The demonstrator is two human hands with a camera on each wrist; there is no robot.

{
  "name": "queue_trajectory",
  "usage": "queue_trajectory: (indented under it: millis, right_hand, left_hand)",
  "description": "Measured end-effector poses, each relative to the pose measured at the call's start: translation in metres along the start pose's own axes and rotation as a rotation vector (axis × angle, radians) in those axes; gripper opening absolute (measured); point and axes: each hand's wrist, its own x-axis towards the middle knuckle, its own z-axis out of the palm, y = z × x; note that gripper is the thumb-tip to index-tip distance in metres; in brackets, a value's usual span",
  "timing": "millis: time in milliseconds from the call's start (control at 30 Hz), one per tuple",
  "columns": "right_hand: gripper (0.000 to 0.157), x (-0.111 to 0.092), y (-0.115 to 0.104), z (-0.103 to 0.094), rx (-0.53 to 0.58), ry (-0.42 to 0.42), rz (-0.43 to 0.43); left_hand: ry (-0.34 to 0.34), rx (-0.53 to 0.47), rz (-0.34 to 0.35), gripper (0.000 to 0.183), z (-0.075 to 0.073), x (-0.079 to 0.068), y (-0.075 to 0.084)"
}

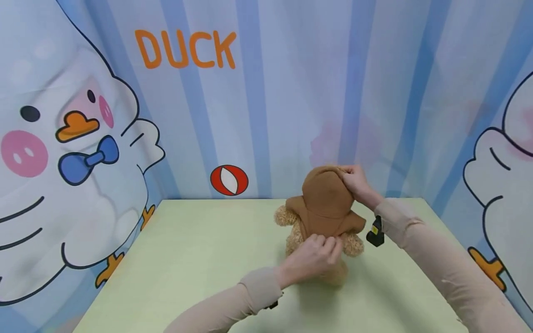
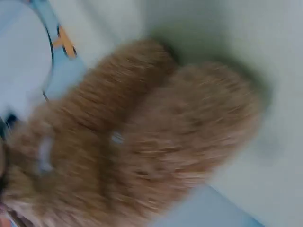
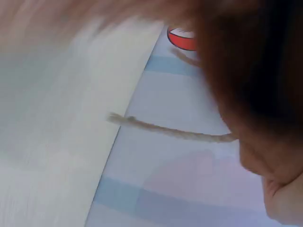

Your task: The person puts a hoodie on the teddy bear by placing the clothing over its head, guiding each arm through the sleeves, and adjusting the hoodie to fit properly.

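A curly tan teddy bear (image 1: 285, 216), its back toward the head camera, wears a brown hoodie (image 1: 326, 189) with the hood up over its head. My right hand (image 1: 357, 182) pinches the hood's right edge near the top. Lower down, my left hand (image 1: 313, 254) grips the hoodie's bottom hem at the bear's back. Blurred furry legs of the bear (image 2: 189, 137) fill much of the left wrist view. In the right wrist view, a pale drawstring (image 3: 175, 133) hangs from the hood beside my right fingers (image 3: 289, 203). The bear's face is hidden.
The bear is over a pale green table (image 1: 200, 259), whose back edge meets a blue striped curtain (image 1: 283, 92). Printed cartoon ducks decorate both sides. A black wrist device (image 1: 376, 232) shows under the right sleeve.
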Motion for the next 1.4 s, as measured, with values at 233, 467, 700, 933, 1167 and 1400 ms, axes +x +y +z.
queue_trajectory:
  millis: [233,467,700,933,1167,1400]
  right_hand:
    - [0.030,-0.020,-0.002,-0.006,-0.117,-0.164,-0.264]
    - [0.023,-0.017,-0.004,-0.004,-0.014,-0.246,-0.331]
    - [0.024,-0.011,-0.007,0.003,0.045,-0.222,-0.272]
    - [0.028,-0.009,-0.009,-0.004,0.105,-0.119,-0.245]
    - [0.026,-0.006,-0.018,-0.012,0.266,-0.060,-0.164]
    - [0.042,-0.001,-0.026,-0.015,0.342,0.277,-0.072]
  left_hand:
    - [0.223,0.026,-0.063,0.019,0.004,-0.015,-0.046]
    - [0.166,-0.133,-0.238,0.015,0.041,-0.046,-0.050]
    - [0.022,-1.202,-1.036,0.028,0.046,-0.046,-0.039]
    - [-0.221,-0.880,-0.766,0.027,0.052,-0.053,-0.059]
    - [-0.328,-0.340,-0.618,0.018,0.054,-0.059,-0.068]
    - [-0.323,-0.240,-0.566,0.019,0.050,-0.055,-0.047]
